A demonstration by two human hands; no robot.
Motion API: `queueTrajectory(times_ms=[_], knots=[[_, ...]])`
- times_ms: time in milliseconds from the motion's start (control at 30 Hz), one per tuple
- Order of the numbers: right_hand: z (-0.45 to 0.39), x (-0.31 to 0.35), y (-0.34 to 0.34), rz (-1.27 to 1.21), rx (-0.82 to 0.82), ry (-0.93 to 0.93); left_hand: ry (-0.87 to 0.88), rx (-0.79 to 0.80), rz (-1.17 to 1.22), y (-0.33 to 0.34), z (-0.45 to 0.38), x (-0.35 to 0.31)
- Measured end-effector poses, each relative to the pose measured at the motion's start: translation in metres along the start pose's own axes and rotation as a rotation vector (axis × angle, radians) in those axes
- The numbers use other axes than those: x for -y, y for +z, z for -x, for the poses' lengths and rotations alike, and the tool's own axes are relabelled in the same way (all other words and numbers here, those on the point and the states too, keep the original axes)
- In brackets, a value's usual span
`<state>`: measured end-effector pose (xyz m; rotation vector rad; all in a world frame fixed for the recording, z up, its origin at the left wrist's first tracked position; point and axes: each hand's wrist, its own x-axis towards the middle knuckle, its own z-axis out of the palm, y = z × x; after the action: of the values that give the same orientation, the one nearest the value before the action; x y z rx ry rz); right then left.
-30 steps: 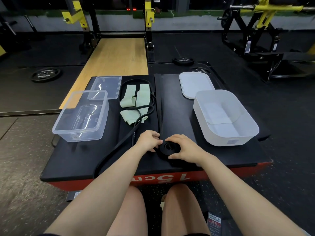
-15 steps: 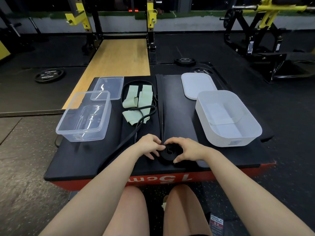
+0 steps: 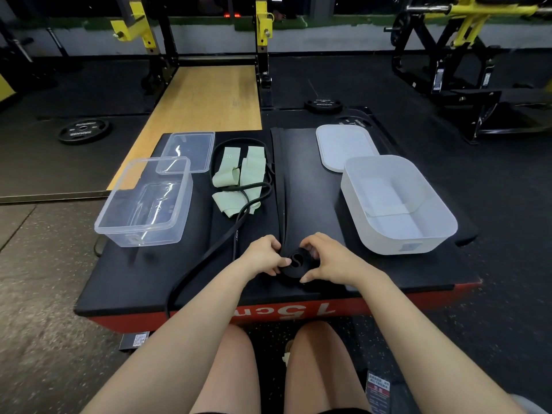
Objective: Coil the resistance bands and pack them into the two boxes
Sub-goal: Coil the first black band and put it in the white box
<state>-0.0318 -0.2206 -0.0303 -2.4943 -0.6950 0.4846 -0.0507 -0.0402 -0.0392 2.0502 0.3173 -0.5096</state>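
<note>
Both hands [image 3: 294, 261] pinching the black band's coil [image 3: 297, 264], slightly fatter than a second ago. Uncoiled length [image 3: 282, 189] stretching ahead. Boxes unfilled.

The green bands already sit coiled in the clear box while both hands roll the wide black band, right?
Not quite: the head view shows the green bands lying loose on the platform beside the empty clear box. Both hands do roll the wide black band.

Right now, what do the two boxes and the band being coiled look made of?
Left box: clear, glossy hard plastic; the mat shows through and glints streak it.
Right box: frosted white plastic, matte, only faintly see-through.
Wide black band, rolled between both hands: probably matte rubber or latex, since it bends into a tight coil.
</note>
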Motion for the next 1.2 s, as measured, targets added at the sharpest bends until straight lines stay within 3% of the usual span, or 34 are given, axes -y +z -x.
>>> queueTrajectory(times_ms=[100,233,467,633,833,1200], knots=[[0.008,0.007,0.012,-0.018,-0.006,0.062,-0.002,-0.034,0.033,0.004,-0.001,0.003],[0.006,0.015,0.024,0.093,-0.140,0.132,0.009,-0.065,0.053,0.006,0.001,0.005],[0.002,0.012,0.037,0.100,-0.227,0.090,0.024,-0.044,0.052,0.004,0.003,0.005],[0.003,0.006,0.024,0.066,-0.148,0.010,0.024,-0.005,0.049,-0.002,0.004,0.004],[-0.001,0.000,0.009,0.018,-0.014,-0.027,0.091,-0.193,0.085,-0.003,-0.004,0.006],[-0.022,-0.007,-0.020,0.123,0.203,-0.140,0.103,-0.058,0.121,-0.016,-0.008,0.008]])
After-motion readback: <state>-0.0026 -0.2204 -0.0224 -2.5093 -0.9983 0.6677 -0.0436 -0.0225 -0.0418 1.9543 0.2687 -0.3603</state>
